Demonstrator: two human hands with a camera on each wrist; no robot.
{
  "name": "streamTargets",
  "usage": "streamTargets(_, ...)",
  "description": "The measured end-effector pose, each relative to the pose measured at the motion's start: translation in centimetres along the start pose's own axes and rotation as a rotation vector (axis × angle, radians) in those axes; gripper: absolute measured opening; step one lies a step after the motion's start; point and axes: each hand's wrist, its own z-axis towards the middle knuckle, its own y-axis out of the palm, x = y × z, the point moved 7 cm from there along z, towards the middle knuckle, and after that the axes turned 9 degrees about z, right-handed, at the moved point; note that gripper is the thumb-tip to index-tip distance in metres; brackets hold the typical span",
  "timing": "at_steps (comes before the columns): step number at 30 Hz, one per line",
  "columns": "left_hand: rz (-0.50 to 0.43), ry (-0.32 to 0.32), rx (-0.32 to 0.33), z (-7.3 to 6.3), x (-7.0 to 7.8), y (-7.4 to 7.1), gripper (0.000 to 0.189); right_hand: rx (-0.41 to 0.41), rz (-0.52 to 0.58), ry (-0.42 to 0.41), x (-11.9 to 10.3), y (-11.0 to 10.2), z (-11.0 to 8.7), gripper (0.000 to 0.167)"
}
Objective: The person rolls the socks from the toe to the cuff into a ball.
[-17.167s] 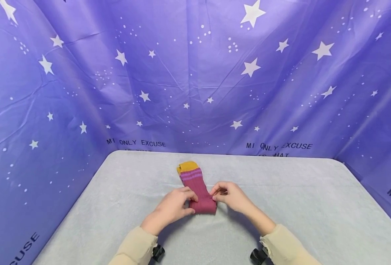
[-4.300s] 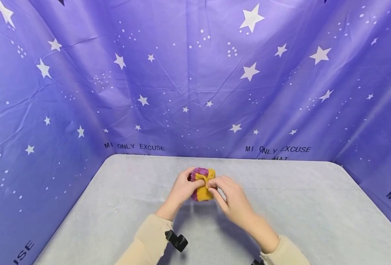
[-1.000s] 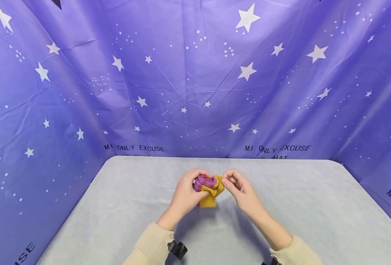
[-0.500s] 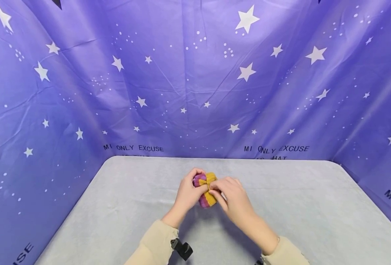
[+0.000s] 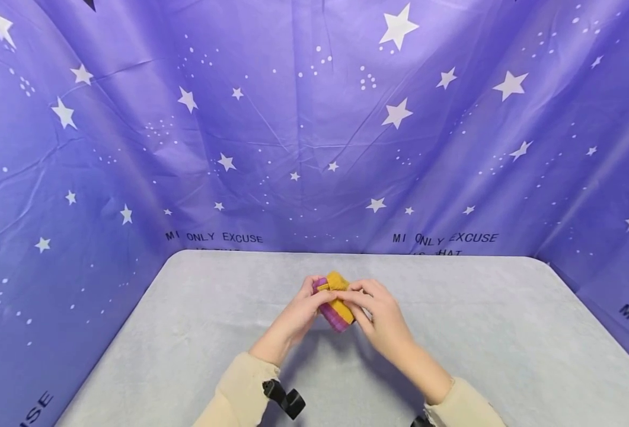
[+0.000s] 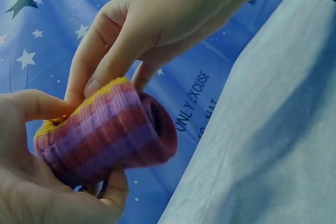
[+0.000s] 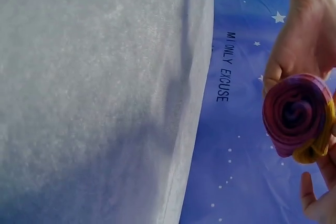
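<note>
A maroon sock roll (image 5: 338,319) with purple stripes and a yellow ribbed cuff is held up over the middle of the table. My left hand (image 5: 299,313) grips it from the left, thumb across the yellow cuff and fingers underneath. From the other side, my right hand (image 5: 385,317) pinches the cuff's edge close to the left thumb. In the left wrist view, the sock roll (image 6: 110,129) shows its striped side, with the right hand (image 6: 142,35) reaching over its top. Spiral layers of the roll (image 7: 295,109) face the right wrist camera.
A pale grey cloth covers the table (image 5: 186,350). Behind it and at both sides hangs a purple curtain (image 5: 271,136) with white stars and black lettering. A black wrist camera (image 5: 284,400) sits at the left sleeve.
Much earlier the sock lay long on the table, its near end folded. It became a compact raised roll. Since half a second ago, the yellow cuff has shifted and the roll has tilted slightly.
</note>
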Motion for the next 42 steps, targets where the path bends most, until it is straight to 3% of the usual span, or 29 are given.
streamTargets(8, 0.061, 0.049, 0.055, -0.2, 0.2, -0.9, 0.043, -0.047, 0.041, 0.016, 0.2, -0.8, -0.4, 0.056)
streamTargets(14, 0.185, 0.172, 0.177, -0.6, 1.1, -1.6, 0.039, -0.090, 0.109, 0.034, 0.0, -0.9, -0.8, 0.054)
streamTargets(17, 0.301, 0.256, 0.241, -0.9, 1.9, -1.7, 0.039, -0.052, 0.209, 0.145, 0.5, -1.1, -1.0, 0.042)
streamTargets(21, 0.446, 0.382, 0.306, -1.6, 3.1, -1.5, 0.041, 0.081, 0.371, 0.447, 2.3, -1.4, -1.2, 0.017)
streamTargets(24, 0.533, 0.483, 0.330, -2.2, 3.8, -1.1, 0.045, 0.122, 0.429, 0.642, 3.3, -1.3, -1.1, 0.020)
streamTargets(30, 0.648, 0.624, 0.356, -3.1, 4.5, -0.5, 0.048, 0.091, 0.544, 0.808, 4.1, -0.7, -1.0, 0.012)
streamTargets(33, 0.662, 0.649, 0.367, -3.3, 4.4, -0.5, 0.049, 0.108, 0.735, 0.915, 4.5, -0.5, -1.1, 0.008)
streamTargets(36, 0.646, 0.675, 0.358, -3.4, 4.4, -0.5, 0.049, 0.112, 1.014, 1.037, 4.7, -0.3, -1.3, 0.017)
streamTargets(39, 0.602, 0.704, 0.300, -3.6, 4.3, -0.3, 0.047, 0.064, 1.252, 1.111, 4.5, -0.1, -1.1, 0.027)
streamTargets(42, 0.467, 0.682, 0.211, -3.9, 4.0, -0.1, 0.045, -0.015, 1.341, 1.123, 4.3, -0.1, -0.7, 0.026)
